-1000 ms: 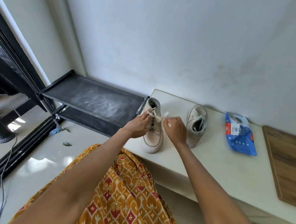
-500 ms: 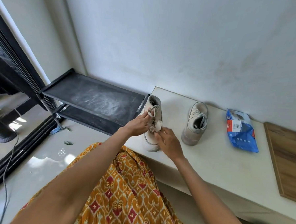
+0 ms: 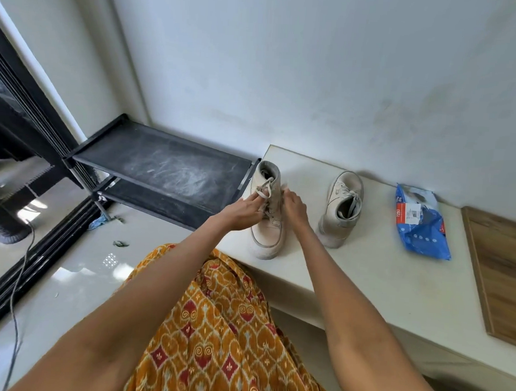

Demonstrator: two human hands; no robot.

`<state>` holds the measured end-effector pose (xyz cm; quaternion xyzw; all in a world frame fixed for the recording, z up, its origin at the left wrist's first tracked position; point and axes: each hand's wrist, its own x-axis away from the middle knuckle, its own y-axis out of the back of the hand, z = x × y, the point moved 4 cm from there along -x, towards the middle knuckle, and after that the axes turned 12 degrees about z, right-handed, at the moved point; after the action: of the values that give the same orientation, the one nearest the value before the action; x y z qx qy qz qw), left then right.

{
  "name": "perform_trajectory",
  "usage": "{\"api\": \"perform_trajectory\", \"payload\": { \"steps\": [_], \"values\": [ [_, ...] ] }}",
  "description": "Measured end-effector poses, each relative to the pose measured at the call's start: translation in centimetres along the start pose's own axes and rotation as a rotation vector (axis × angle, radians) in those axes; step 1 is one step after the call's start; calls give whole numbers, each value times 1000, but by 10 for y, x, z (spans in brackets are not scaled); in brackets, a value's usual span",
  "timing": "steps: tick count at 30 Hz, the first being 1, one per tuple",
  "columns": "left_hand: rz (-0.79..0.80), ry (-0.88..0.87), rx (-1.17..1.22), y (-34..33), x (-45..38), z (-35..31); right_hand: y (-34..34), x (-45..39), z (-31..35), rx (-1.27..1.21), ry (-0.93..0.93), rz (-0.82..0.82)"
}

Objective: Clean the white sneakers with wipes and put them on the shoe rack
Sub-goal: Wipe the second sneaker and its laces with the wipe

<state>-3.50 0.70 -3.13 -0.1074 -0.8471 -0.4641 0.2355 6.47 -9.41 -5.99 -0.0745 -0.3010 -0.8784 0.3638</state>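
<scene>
Two white sneakers stand on a low white ledge (image 3: 372, 279). The left sneaker (image 3: 269, 230) points its toe toward me. My left hand (image 3: 244, 211) pinches its laces from the left. My right hand (image 3: 295, 207) presses against the shoe's right side near the collar, and a sliver of white wipe (image 3: 283, 187) shows above the fingers. The second sneaker (image 3: 341, 213) stands alone to the right, untouched. A blue pack of wipes (image 3: 420, 230) lies further right. The black shoe rack (image 3: 162, 169) sits left of the ledge with nothing on its top shelf.
A wooden board (image 3: 504, 268) lies at the ledge's right end. The wall runs close behind the shoes. On the left are a black sliding door frame (image 3: 29, 267), a grey cable (image 3: 17, 287) on the glossy floor and small scraps of debris. My patterned orange skirt fills the bottom centre.
My right hand slid from the laces and tongue round to the left sneaker's right side. My left hand kept its hold on the laces.
</scene>
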Motion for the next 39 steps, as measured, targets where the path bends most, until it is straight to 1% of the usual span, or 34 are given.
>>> {"api": "perform_trajectory", "payload": {
  "steps": [3, 5, 7, 9, 11, 13, 16, 19, 21, 22, 24, 25, 26, 27, 29, 30, 31, 32, 33, 35, 36, 39],
  "values": [
    [26, -9, 87, -1, -5, -5, -5, 11, -35, -83, -4, -81],
    [38, -5, 139, -3, -8, -4, -11, 18, -50, -96, -13, -131],
    [28, -7, 201, -7, -9, -6, -17, 30, -55, -77, -6, -167],
    [17, -2, 247, -12, -9, -9, -22, 45, -55, -42, 41, -220],
    [11, 10, 278, -13, -8, -11, -27, 62, -52, -64, 81, -263],
    [8, 15, 320, -14, -7, -13, -36, 79, -52, -77, 116, -280],
    [11, 17, 336, -13, -6, -14, -49, 107, -53, -29, 193, -302],
    [22, -22, 339, -12, -7, -13, -53, 121, -58, 56, 263, -223],
    [10, -48, 299, -8, -5, -9, -46, 120, -61, 92, 262, -213],
    [5, -55, 259, -6, -4, -7, -40, 118, -63, 54, 234, -247],
    [2, -57, 145, -2, 3, -4, -27, 113, -62, -136, 141, -351],
    [-6, -39, 66, -1, 5, -2, -23, 110, -62, -223, 98, -380],
    [-47, -22, -27, 1, 5, 0, -22, 106, -59, -272, 79, -379],
    [-129, -14, -125, 4, 6, 1, -22, 102, -56, -288, 77, -354],
    [-402, -67, -225, 11, 7, 0, -22, 94, -53, -290, 83, -319],
    [-530, -142, -221, 14, 9, -3, -20, 90, -53, -294, 79, -329],
    [-617, -232, -220, 17, 11, -7, -17, 86, -54, -304, 66, -350],
    [-666, -317, -245, 19, 12, -13, -14, 83, -54, -317, 49, -371],
    [-686, -394, -296, 20, 13, -20, -11, 79, -54, -328, 33, -385],
    [-665, -507, -424, 21, 8, -37, -7, 71, -50, -354, 20, -386],
    [-628, -495, -462, 22, 1, -44, -6, 68, -47, -366, 26, -380],
    [-498, -251, -469, 32, -21, -47, -5, 59, -36, -344, 67, -382]
  ]
}}
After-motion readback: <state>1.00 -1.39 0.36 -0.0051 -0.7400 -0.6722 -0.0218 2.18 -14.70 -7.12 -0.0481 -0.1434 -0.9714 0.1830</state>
